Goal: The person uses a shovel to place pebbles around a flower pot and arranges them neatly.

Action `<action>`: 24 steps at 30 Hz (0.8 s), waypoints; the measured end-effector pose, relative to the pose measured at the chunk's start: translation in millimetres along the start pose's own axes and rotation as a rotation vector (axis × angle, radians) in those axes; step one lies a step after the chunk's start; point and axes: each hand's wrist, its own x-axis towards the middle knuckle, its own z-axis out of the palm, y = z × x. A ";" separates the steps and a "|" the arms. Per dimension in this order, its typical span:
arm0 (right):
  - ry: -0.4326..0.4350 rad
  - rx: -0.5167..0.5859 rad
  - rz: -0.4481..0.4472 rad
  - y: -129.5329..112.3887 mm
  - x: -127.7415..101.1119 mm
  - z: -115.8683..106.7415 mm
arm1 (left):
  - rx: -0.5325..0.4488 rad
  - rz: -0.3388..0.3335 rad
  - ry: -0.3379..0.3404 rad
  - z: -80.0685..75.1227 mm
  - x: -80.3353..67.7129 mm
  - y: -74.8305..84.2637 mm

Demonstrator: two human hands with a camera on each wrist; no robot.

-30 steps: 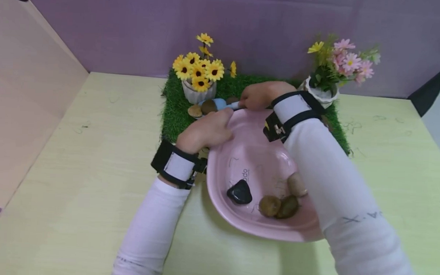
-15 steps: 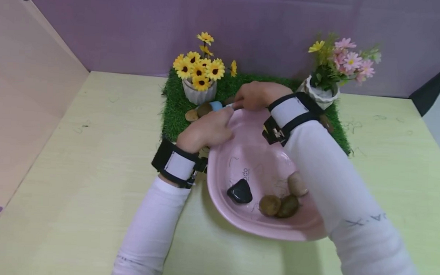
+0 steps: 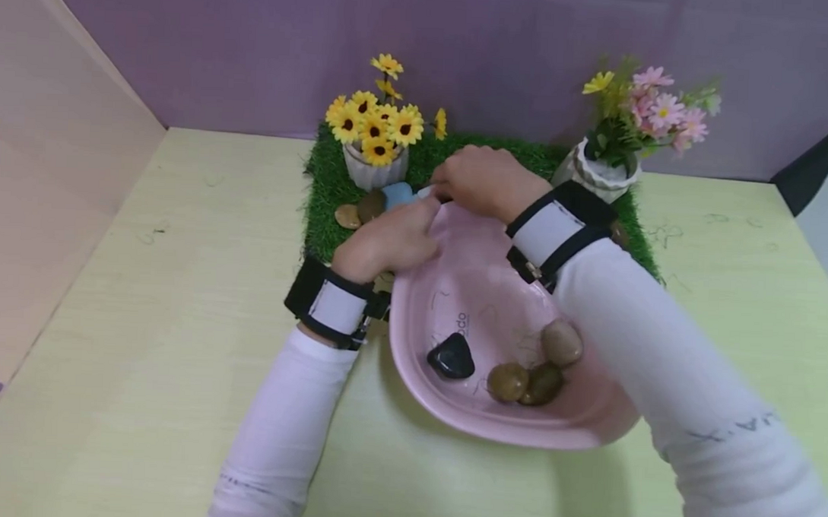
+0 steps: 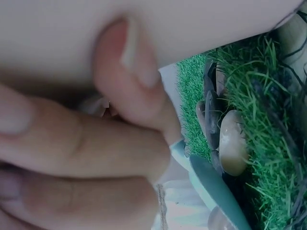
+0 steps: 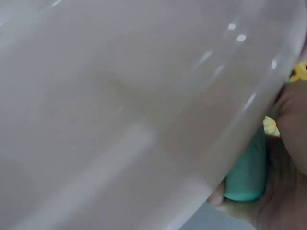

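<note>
A pink bowl sits tilted at the front edge of a green grass mat. It holds a black stone and three brown stones. My left hand grips the bowl's far left rim. My right hand reaches over the bowl and holds a small blue scoop by its handle. The scoop's blade lies on the grass against two brown stones, one pale stone close by. The bowl's wall fills the right wrist view.
A white pot of sunflowers stands on the mat just behind the scoop. A second white pot with pink flowers stands at the mat's right. The pale yellow table is walled by a beige panel on the left and purple cloth behind.
My right hand has moved left and away with the scoop, and the two stones on the grass have shifted left. The left hand stays on the bowl's rim.
</note>
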 end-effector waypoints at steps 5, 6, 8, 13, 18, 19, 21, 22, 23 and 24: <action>0.094 -0.103 0.022 -4.2 -4.9 5.7 | -0.010 0.001 0.006 0.1 0.4 -1.0; 0.108 -0.112 0.024 -4.7 -5.5 6.5 | -0.011 0.002 0.006 0.2 0.6 -1.3; 0.125 -0.120 0.031 -4.8 -6.2 8.1 | -0.009 0.005 0.005 0.2 0.9 -1.7; 0.151 -0.128 0.054 -4.1 -8.2 10.6 | -0.009 0.016 0.003 0.3 1.3 -0.5; 0.192 -0.137 0.046 -3.8 -9.2 12.0 | -0.003 0.012 -0.002 -0.3 1.6 0.2; 0.207 -0.146 0.037 -3.6 -9.3 12.6 | 0.003 0.008 -0.003 -0.5 1.4 0.4; 0.252 -0.169 0.014 -3.1 -9.8 14.1 | 0.010 -0.001 -0.005 -0.8 1.2 0.5; 0.278 -0.185 -0.001 -2.6 -9.9 15.3 | 0.011 -0.007 -0.005 -0.9 1.0 0.5; 0.306 -0.201 -0.015 -2.2 -10.1 16.5 | 0.012 -0.013 -0.005 -1.0 0.9 0.2; 0.332 -0.216 -0.029 -1.8 -10.2 17.8 | 0.008 -0.018 -0.006 -0.9 0.8 -0.2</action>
